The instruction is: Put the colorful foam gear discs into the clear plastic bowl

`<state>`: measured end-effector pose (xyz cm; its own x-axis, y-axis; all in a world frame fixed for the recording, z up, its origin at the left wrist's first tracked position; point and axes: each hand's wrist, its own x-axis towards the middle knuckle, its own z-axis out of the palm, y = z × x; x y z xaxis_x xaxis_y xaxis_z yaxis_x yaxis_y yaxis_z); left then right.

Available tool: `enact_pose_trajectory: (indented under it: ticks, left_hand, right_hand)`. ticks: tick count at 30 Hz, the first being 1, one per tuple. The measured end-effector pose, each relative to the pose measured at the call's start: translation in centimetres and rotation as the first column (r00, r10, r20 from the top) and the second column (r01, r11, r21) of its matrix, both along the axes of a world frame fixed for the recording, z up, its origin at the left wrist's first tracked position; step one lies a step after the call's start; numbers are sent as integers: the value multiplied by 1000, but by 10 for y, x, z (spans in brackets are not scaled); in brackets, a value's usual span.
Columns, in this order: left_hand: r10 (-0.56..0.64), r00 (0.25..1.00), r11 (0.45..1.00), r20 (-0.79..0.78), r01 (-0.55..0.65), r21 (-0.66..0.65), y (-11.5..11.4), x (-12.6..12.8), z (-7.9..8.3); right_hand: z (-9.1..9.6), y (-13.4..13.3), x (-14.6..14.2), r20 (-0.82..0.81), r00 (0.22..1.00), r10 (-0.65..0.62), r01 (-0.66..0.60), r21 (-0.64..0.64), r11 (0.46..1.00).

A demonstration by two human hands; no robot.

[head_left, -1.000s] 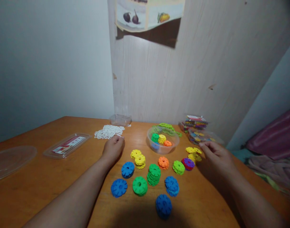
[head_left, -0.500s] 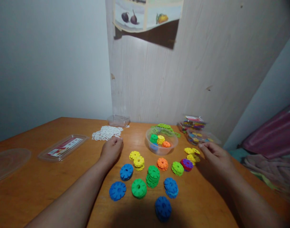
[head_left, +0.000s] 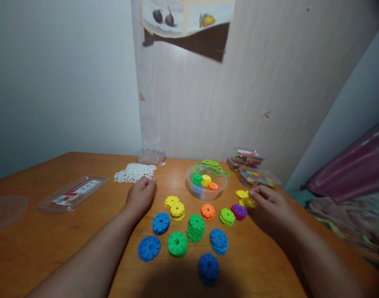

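My left hand (head_left: 141, 193) rests closed in a fist on the table, just in front of a pile of white lattice-like pieces (head_left: 135, 172). On the right, my right hand (head_left: 268, 201) has thumb and forefinger pinched together at the yellow flower-shaped discs (head_left: 247, 203); whatever is between the fingertips is hidden. Beside those lie a purple disc on red (head_left: 239, 211) and a light green stack (head_left: 227, 217). Between my hands stand an orange stack (head_left: 208, 212), a yellow stack (head_left: 177, 210), green stacks (head_left: 196, 227) and blue stacks (head_left: 161, 223) of notched discs.
Behind the stacks stands a clear round bowl (head_left: 223, 187) with green, yellow, orange and blue discs. Clear boxes (head_left: 259, 176) of colored pieces sit back right. A clear tray (head_left: 150, 156) is by the wall; plastic lids (head_left: 76, 193) lie at left.
My right hand has moved slightly left, its fingertips now over the yellow discs. My left hand stays in its fist. The whole view has shifted a little.
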<state>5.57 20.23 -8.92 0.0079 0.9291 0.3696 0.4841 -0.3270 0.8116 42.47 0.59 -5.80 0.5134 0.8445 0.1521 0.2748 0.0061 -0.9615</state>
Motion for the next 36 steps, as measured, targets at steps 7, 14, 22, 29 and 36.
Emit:
enact_pose_trajectory:
  ticks: [7, 14, 22, 29, 36]
  left_hand:
    - [7, 1000, 1000, -10, -7, 7, -2, 0, 1]
    - [-13, 999, 999, -35, 14, 33, 3, -1, -5]
    - [2, 998, 1000, -67, -1, 7, 2, -1, -4]
    - [-10, 998, 999, -66, 6, -50, 4, -2, -4]
    - [1, 999, 999, -54, -4, -44, 4, -1, -2]
  right_hand:
    - [10, -3, -4, 50, 997, -66, 65, 21, 998]
    - [-15, 2, 15, -29, 999, -21, 20, -16, 1000]
    - [5, -4, 5, 81, 990, -116, 117, -6, 993]
    - [21, -9, 5, 323, 920, -220, 206, 76, 975]
    - [19, -8, -4, 287, 942, -172, 176, 11, 984]
